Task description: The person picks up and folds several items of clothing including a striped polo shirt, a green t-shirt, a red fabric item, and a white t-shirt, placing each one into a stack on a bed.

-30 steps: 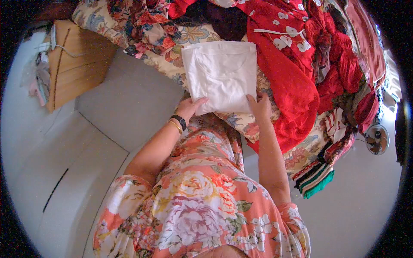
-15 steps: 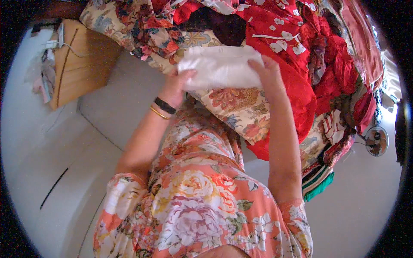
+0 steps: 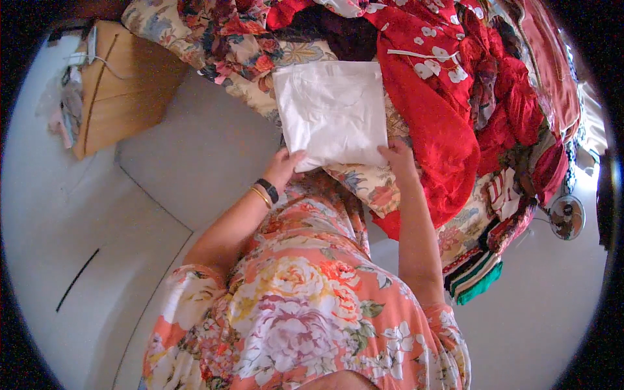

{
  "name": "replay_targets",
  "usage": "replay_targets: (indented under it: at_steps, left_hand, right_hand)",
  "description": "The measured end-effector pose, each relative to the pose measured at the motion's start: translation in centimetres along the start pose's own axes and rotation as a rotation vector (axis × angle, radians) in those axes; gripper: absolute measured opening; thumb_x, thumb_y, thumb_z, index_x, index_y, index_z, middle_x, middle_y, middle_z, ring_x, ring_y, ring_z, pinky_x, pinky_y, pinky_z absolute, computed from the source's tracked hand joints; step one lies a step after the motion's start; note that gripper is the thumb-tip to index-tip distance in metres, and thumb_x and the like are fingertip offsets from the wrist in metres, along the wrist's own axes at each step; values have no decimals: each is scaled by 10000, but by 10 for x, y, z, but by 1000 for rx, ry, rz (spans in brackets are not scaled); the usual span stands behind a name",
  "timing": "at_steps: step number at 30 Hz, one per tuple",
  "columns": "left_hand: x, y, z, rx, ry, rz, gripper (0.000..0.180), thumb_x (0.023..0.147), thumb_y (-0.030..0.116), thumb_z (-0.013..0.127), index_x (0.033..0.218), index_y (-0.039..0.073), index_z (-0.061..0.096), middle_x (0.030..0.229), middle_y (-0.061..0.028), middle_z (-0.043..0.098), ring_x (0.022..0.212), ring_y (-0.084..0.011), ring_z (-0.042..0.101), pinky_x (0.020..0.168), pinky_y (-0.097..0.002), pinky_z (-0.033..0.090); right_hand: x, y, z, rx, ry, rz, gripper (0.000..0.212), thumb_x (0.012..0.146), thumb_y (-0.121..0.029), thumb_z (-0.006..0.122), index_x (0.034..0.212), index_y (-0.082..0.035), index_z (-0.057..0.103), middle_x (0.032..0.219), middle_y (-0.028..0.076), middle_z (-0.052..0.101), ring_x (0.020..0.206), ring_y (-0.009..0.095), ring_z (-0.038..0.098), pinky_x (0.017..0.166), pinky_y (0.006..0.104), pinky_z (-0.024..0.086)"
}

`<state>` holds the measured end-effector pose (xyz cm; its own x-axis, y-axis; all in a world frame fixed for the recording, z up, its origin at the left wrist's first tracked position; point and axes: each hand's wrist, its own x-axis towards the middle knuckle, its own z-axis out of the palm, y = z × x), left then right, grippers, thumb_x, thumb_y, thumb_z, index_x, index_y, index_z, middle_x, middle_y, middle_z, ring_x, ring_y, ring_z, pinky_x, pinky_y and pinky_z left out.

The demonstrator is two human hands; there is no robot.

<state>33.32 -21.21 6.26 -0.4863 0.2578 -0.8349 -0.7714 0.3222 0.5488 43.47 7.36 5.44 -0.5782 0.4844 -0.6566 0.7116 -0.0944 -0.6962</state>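
A white top [image 3: 333, 110], folded into a near square with a faint curved neckline, lies over the near edge of the flower-patterned bed cover [image 3: 377, 188]. My left hand [image 3: 282, 169] pinches its near left corner, fingers partly hidden by the cloth. At the near right corner my right hand [image 3: 398, 159] has hold of it the same way. To its right a red garment with white flowers [image 3: 426, 130] is spread on the bed. A dark floral garment [image 3: 244, 45] lies beyond its left side.
More red clothes [image 3: 517, 97] are heaped at the right of the bed. Striped and green folded fabric [image 3: 478, 283] hangs at its near right edge. A small fan [image 3: 567, 216] stands farther right. On the left is a wooden cabinet [image 3: 133, 84].
The white top has opened from a narrow strip into a squarer shape and come down onto the bed. Both hands have moved nearer my body, to its near corners.
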Motion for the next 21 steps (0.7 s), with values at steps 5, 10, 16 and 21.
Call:
replay_targets:
  at_steps: [5,10,16,21]
  left_hand:
    - [-4,-49,-13,-174,-146,-92,344,893,282,628,1062,-14,583,898,-76,666,626,-150,619,522,-252,485]
    - [-30,-48,-30,-218,-278,-193,295,926,214,577,1111,-14,589,1050,-89,652,903,-187,639,770,-322,557]
    - [-53,6,-26,-613,-315,-237,364,918,298,580,1167,32,569,1054,-123,653,843,-256,660,710,-343,558]
    - [-8,39,-22,-787,-350,-86,263,951,316,529,1050,84,605,1023,-65,655,888,-171,662,679,-300,530]
  right_hand:
    - [-28,28,-3,34,-20,98,226,841,-137,653,985,34,617,843,62,639,779,132,575,723,275,445]
    - [-62,18,-14,245,-138,265,98,863,-113,622,901,-25,597,809,27,610,750,128,590,594,279,486]
    - [-52,-35,-8,597,-18,133,203,884,-159,605,1038,-43,544,910,71,604,725,191,616,542,294,529]
    - [4,-64,12,868,-140,63,242,933,-140,541,1137,-13,509,1019,112,615,913,244,646,717,334,546]
